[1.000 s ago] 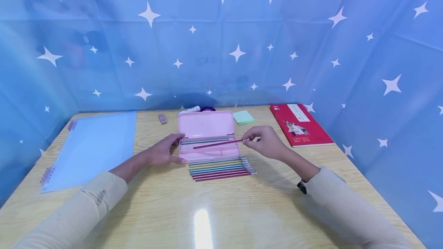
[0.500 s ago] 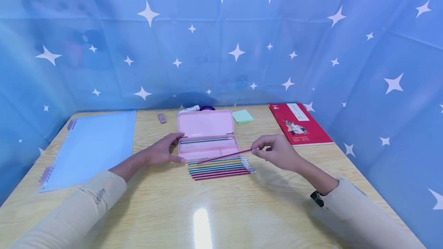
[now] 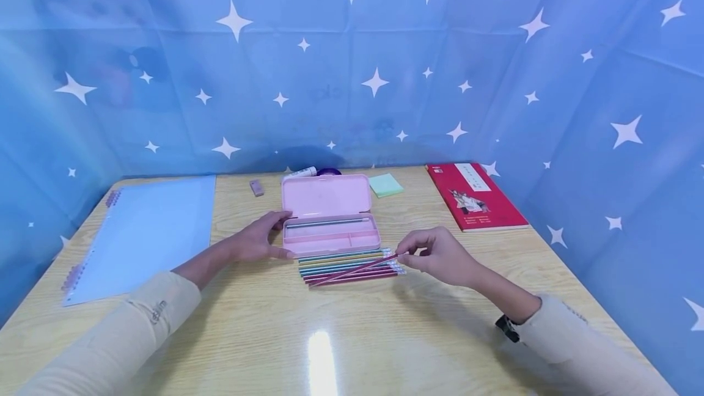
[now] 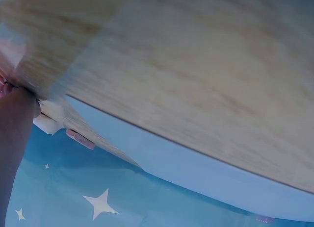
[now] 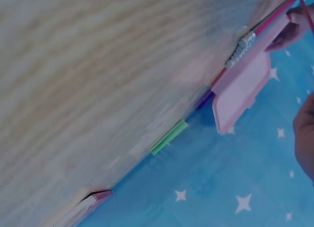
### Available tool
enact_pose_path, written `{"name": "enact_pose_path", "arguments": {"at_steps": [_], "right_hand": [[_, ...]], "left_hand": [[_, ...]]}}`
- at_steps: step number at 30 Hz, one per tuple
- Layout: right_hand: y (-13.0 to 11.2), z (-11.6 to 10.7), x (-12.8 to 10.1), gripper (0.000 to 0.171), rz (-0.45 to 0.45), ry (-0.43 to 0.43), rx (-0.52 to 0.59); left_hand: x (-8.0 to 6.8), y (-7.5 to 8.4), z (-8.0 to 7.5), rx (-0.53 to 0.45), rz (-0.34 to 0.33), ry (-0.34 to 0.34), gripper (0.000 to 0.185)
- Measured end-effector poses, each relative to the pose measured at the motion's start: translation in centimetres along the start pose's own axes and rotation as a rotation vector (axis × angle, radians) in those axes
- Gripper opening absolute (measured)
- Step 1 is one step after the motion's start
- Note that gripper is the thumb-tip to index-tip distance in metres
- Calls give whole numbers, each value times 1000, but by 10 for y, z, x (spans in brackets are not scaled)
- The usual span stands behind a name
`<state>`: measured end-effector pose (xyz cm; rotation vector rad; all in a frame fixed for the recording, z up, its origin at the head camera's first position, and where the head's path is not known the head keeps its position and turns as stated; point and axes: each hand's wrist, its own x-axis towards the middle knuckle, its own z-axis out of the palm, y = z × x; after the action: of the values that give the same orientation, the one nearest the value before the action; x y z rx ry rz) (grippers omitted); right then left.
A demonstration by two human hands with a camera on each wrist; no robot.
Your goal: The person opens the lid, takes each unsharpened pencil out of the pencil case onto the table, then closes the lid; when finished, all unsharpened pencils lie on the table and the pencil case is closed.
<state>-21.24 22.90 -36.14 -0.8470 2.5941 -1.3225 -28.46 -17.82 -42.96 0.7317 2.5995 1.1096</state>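
An open pink pencil case lies at the middle of the wooden table, with one grey-green pencil in its tray. My left hand rests against the case's left end, fingers straight. In front of the case lies a row of several coloured pencils. My right hand pinches the eraser end of a red pencil, which slants low across that row. The right wrist view shows the case and the pencil ends.
A light blue spiral notebook lies at the left. A red book is at the right, green sticky notes and a small eraser behind the case. A white tube sits by the blue starred backdrop.
My right hand has carried the red pencil from over the case's tray toward me and down onto the row of pencils. The left hand has stayed put.
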Motion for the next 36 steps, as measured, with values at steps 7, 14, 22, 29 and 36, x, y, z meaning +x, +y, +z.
{"name": "enact_pose_path", "arguments": {"at_steps": [7, 14, 22, 29, 36], "right_hand": [[5, 5, -4, 9, 7, -50, -113], [12, 6, -6, 8, 53, -123, -154], [18, 10, -3, 6, 90, -142, -165], [22, 16, 1, 7, 181, -157, -235], [22, 17, 3, 9, 197, -156, -266]], "left_hand": [[1, 1, 0, 11, 10, 2, 105], [-1, 1, -1, 15, 8, 5, 105], [-1, 0, -1, 21, 4, 9, 105], [-2, 1, -1, 10, 0, 8, 104], [-2, 2, -1, 25, -3, 2, 104]]}}
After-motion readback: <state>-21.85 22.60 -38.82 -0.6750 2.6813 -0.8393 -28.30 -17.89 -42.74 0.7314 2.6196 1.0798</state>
